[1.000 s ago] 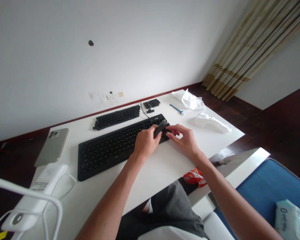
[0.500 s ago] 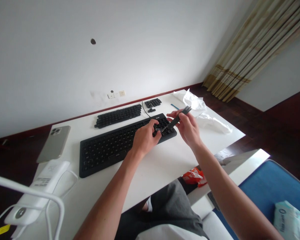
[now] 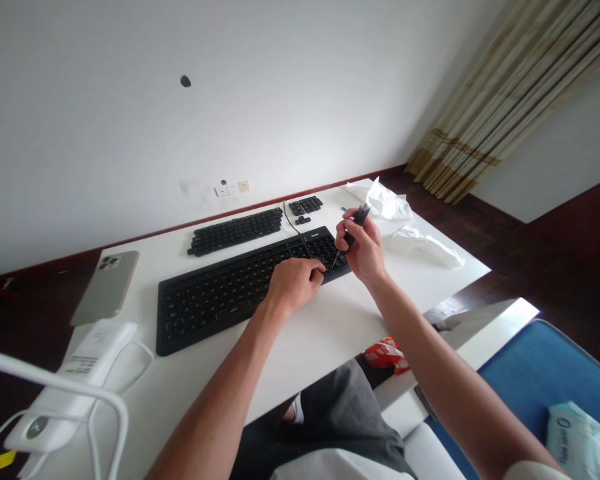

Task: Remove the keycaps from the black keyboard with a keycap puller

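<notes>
Since half a second ago, the right hand [image 3: 363, 247] has swung the black-handled tool [image 3: 361, 215] into a steeper tilt, and the left hand [image 3: 291, 280] has turned flatter over the near side of the black keyboard [image 3: 210, 307]. Of the two hands, the right is closed around the handle, its thin metal shaft pointing down at the keyboard's right-hand part; whether the tip touches cannot be told. The left has its fingers curled in and the thumb close to them, just beside that shaft; whether it pinches anything is hidden. The keyboard lies aslant across the white worktop [image 3: 300, 347], its frame showing rows of bare key positions. Behind it sits a long block of loose keycaps [image 3: 237, 231], and to the right of its cable [image 3: 291, 220] lie smaller groups of keycaps [image 3: 306, 205]. A grey phone [image 3: 107, 287] rests by the left edge, near a white power strip [image 3: 83, 377]. Crumpled white sheets [image 3: 425, 247] lie to the right of the right hand.
</notes>
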